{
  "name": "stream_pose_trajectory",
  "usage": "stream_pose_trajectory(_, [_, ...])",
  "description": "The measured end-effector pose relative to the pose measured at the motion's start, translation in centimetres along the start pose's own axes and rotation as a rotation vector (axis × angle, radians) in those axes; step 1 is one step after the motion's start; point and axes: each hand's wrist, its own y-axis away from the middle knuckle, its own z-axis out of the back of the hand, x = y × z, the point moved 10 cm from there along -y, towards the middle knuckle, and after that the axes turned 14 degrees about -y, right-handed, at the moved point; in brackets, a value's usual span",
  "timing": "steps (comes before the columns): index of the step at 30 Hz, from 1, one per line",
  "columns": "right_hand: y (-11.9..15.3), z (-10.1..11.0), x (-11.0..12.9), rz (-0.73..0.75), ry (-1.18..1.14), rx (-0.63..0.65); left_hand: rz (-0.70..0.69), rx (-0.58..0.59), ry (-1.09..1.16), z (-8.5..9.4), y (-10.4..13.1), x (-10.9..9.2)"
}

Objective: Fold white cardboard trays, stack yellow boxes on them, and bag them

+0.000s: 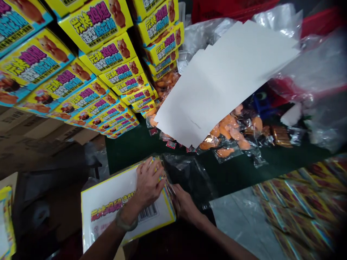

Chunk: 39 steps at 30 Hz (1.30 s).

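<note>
A white cardboard box with yellow edges, printed lettering and a barcode lies tilted at the table's near edge, inside a clear plastic bag. The bag's loose part spreads out past the box's right end. On the box's upper right corner lies my left hand, its fingers bent over the edge; a band circles that wrist. My right hand is closed against the box's right end. Its fingertips are partly hidden, and I cannot tell how much of the bag they hold.
Tall stacks of yellow printed boxes rise at the left. White card sheets lie over small wrapped orange pieces on the dark green table. Rows of bagged packs lie at the right. Red crates stand behind.
</note>
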Motion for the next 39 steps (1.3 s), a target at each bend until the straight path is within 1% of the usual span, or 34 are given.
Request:
stream_pose_trajectory(2, [0.6, -1.8, -0.7, -0.022, -0.005, 0.058, -0.038, 0.006, 0.010, 0.0, 1.3, -0.1])
stream_pose_trajectory(4, [0.4, -2.8, -1.3, -0.039, 0.142, 0.121, -0.070, -0.006, 0.021, 0.0, 2.4, -0.1])
stream_pose_trajectory(6, [-0.8, -2.3, -1.5, -0.001, 0.397, 0.150, -0.087, -0.016, 0.023, -0.2, 3.1, 0.1])
stream_pose_trajectory(7, [-1.8, -1.4, -1.3, 0.042, 0.515, 0.153, -0.091, -0.023, 0.021, -0.2, 3.2, 0.1])
stream_pose_trajectory(8, [-2.9, -0.1, -1.1, 0.085, 0.612, 0.137, -0.096, -0.028, 0.019, -0.2, 3.3, 0.2])
stream_pose_trajectory(9, [-4.1, 1.8, -0.9, 0.117, 0.686, 0.103, -0.105, -0.031, 0.017, -0.2, 3.2, 0.2])
stream_pose_trajectory(10, [-5.3, 4.4, -0.7, 0.122, 0.745, 0.035, -0.114, -0.037, 0.016, 0.0, 3.2, 0.2])
stream_pose_trajectory(12, [-6.7, 11.0, -0.4, 0.070, 0.804, -0.196, -0.115, -0.072, 0.011, 0.8, 2.8, 0.0])
stream_pose_trajectory(14, [-6.4, 16.8, 0.2, 0.043, 0.773, -0.420, -0.118, -0.116, 0.038, 2.0, 1.9, -0.8])
stream_pose_trajectory(15, [-5.6, 19.0, 0.8, 0.054, 0.751, -0.535, -0.142, -0.113, 0.069, 2.4, 1.3, -1.6])
stream_pose_trajectory(16, [-4.4, 20.6, 1.4, 0.072, 0.730, -0.651, -0.189, -0.069, 0.104, 2.3, 0.4, -2.8])
stream_pose_trajectory(17, [-3.1, 21.5, 2.0, 0.084, 0.714, -0.754, -0.257, 0.019, 0.128, 1.6, -0.7, -4.4])
stream_pose_trajectory(18, [-1.8, 21.6, 2.2, 0.075, 0.702, -0.822, -0.329, 0.151, 0.124, 0.3, -1.7, -6.1])
stream_pose_trajectory(19, [-0.9, 21.1, 1.9, 0.024, 0.690, -0.835, -0.392, 0.301, 0.095, -1.4, -2.6, -7.7])
stream_pose_trajectory(20, [-0.4, 19.9, 1.2, -0.057, 0.678, -0.792, -0.435, 0.446, 0.044, -3.4, -3.5, -8.9])
stream_pose_trajectory(21, [-0.1, 18.2, 0.1, -0.148, 0.667, -0.710, -0.455, 0.570, -0.011, -5.3, -4.4, -9.6])
stream_pose_trajectory(23, [0.2, 14.6, -2.1, -0.307, 0.661, -0.550, -0.475, 0.701, -0.052, -8.4, -6.3, -10.6])
stream_pose_trajectory(24, [0.4, 13.2, -3.0, -0.362, 0.664, -0.509, -0.480, 0.739, -0.054, -9.8, -7.1, -10.9])
stream_pose_trajectory(25, [0.6, 12.4, -3.7, -0.400, 0.670, -0.500, -0.483, 0.762, -0.047, -11.0, -7.8, -11.1])
stream_pose_trajectory(27, [0.7, 11.7, -4.7, -0.463, 0.684, -0.519, -0.474, 0.799, -0.039, -12.9, -8.6, -11.0])
stream_pose_trajectory(28, [0.7, 11.6, -5.1, -0.492, 0.690, -0.528, -0.464, 0.806, -0.036, -13.5, -8.8, -10.9])
stream_pose_trajectory(30, [0.6, 11.9, -5.7, -0.535, 0.699, -0.539, -0.440, 0.808, -0.028, -14.2, -8.9, -10.5])
stream_pose_trajectory(34, [0.2, 12.1, -6.0, -0.575, 0.729, -0.524, -0.418, 0.796, -0.004, -14.2, -8.8, -10.3])
stream_pose_trajectory(39, [-0.2, 11.9, -5.9, -0.563, 0.792, -0.476, -0.399, 0.783, 0.014, -14.2, -9.0, -10.3])
